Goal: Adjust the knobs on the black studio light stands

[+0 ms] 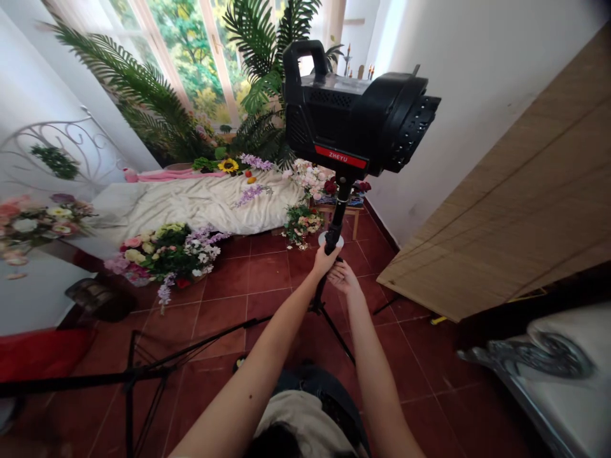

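A black studio light (pixel 329 121) with a red label strip sits on top of a black light stand (pixel 339 213), at about the height of my view. My left hand (pixel 325 261) is wrapped round the stand's pole below the light. Just under it, on the right side, my right hand (pixel 342 275) has its fingers curled at a small dark knob or lever on the same stand. The exact grip of these fingers is partly hidden. The stand's legs spread over the tiled floor below my hands.
Another black stand (pixel 143 372) lies across the lower left. A bed with a cream cover (pixel 205 200), artificial flowers (pixel 162 254) and palm leaves (pixel 252 38) fill the back. A large wooden panel (pixel 501 172) leans at the right, near silver carved furniture (pixel 539 359).
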The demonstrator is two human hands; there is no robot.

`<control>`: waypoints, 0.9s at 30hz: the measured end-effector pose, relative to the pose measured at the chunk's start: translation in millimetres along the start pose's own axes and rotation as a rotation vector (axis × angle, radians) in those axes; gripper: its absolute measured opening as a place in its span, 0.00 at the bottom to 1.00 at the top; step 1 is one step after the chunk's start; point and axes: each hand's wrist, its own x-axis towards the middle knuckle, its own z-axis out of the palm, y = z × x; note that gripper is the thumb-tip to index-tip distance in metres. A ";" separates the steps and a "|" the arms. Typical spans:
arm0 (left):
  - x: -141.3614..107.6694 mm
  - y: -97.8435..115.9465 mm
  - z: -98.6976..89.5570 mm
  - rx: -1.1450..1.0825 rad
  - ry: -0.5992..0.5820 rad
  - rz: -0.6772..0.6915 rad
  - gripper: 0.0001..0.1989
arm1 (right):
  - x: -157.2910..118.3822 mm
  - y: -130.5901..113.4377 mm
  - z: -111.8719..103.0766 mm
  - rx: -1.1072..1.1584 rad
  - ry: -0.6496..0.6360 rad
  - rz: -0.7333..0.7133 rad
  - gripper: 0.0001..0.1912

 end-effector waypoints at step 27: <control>-439.7 -71.2 -474.1 0.155 1.113 -1.047 0.12 | -5.0 44.7 47.0 -0.256 0.286 -0.158 0.13</control>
